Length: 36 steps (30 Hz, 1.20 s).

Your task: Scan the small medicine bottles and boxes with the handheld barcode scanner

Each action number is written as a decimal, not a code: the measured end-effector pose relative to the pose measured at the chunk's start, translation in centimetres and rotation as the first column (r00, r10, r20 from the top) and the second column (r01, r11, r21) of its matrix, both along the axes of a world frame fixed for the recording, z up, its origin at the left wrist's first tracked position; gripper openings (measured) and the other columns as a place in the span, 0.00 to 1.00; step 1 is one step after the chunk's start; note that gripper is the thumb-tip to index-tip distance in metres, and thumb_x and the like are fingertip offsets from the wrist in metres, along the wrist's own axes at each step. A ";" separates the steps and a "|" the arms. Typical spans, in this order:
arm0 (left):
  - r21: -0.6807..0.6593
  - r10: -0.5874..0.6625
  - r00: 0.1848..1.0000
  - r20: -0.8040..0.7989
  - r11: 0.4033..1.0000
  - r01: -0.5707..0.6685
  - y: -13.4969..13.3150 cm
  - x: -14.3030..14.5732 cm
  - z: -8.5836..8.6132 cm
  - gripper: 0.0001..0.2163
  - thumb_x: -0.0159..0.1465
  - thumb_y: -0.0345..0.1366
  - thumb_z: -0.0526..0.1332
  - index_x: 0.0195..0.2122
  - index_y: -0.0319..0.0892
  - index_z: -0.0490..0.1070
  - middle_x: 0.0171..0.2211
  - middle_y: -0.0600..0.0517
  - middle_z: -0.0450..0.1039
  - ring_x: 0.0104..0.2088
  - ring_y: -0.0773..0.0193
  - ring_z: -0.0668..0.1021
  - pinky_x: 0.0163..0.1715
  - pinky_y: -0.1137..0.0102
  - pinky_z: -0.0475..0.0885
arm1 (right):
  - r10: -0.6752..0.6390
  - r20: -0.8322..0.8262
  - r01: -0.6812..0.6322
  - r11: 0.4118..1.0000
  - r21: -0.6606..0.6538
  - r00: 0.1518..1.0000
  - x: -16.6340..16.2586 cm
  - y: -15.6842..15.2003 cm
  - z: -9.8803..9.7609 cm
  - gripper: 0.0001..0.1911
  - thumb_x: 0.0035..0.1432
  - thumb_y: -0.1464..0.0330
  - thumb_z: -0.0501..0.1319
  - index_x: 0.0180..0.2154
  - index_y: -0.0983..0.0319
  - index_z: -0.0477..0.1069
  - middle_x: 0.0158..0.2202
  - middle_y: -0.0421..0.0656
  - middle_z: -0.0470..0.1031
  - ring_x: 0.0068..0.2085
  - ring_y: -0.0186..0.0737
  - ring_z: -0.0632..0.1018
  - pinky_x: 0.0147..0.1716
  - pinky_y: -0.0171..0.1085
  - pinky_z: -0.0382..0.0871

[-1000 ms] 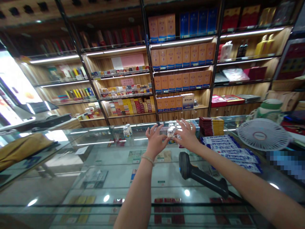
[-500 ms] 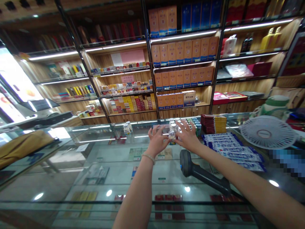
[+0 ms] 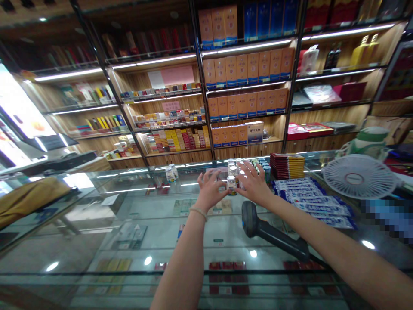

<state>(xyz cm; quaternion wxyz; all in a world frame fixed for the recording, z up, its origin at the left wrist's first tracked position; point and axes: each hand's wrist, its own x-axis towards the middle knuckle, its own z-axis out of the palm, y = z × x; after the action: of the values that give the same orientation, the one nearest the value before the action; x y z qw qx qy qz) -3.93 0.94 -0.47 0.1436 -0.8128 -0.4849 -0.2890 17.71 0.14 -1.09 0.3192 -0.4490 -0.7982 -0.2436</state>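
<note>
On the glass counter point(image 3: 151, 228), small clear bottles with pale caps stand in a group. The front bottle point(image 3: 231, 184) is upright between my two hands. To its left, my left hand point(image 3: 210, 189) has its fingers spread and its thumb pointing at the bottle. My right hand point(image 3: 254, 183) reaches in from the right, fingers apart over the group and partly hiding several bottles. Its thumb tip is close to the front bottle; whether either hand touches it I cannot tell. Behind it stands another bottle point(image 3: 232, 171).
A black barcode scanner point(image 3: 274, 234) lies below my right hand. Two bottles point(image 3: 171, 173) stand farther left. To the right are blue-white packets point(image 3: 314, 198), stacked red-and-yellow packs point(image 3: 287, 165) and a white fan point(image 3: 359, 177). Stocked shelves point(image 3: 248, 86) line the back.
The view has shifted slightly. Both hands stay around the front bottle with fingers spread, and the bottle shows a little more plainly between the thumbs.
</note>
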 end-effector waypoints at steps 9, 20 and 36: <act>0.023 -0.015 1.000 -0.007 1.000 0.015 -0.1 0.1 0.3 0.31 0.54 0.50 0.71 0.58 0.52 0.67 0.69 0.44 0.55 0.67 0.46 0.58 0.66 0.48 0.47 | 0.027 -0.043 -0.028 0.999 -0.022 0.999 0.7 -0.5 0.1 0.22 0.58 0.57 0.66 0.53 0.53 0.73 0.70 0.50 0.57 0.71 0.55 0.53 0.67 0.58 0.36; 0.024 0.006 0.999 -0.047 1.000 -0.005 -0.3 0.8 -0.3 0.25 0.56 0.42 0.70 0.55 0.54 0.69 0.68 0.46 0.56 0.68 0.47 0.57 0.66 0.48 0.48 | 0.027 -0.030 -0.029 0.998 -0.052 0.999 0.7 -0.6 0.4 0.21 0.60 0.55 0.63 0.54 0.51 0.73 0.71 0.47 0.55 0.71 0.55 0.51 0.67 0.59 0.35; 0.006 0.039 0.995 -0.097 0.999 -0.039 1.0 1.7 0.2 0.26 0.55 0.41 0.71 0.56 0.54 0.69 0.67 0.45 0.57 0.67 0.46 0.59 0.65 0.48 0.51 | 0.024 -0.040 -0.024 1.000 0.006 0.999 3.0 -0.1 0.7 0.30 0.60 0.53 0.62 0.61 0.55 0.67 0.70 0.50 0.56 0.70 0.57 0.55 0.68 0.61 0.34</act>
<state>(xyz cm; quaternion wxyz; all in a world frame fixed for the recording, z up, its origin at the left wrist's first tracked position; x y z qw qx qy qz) -2.20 1.98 -0.31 0.1745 -0.8159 -0.4925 -0.2474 20.69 0.07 -0.38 0.3390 -0.4433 -0.7964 -0.2330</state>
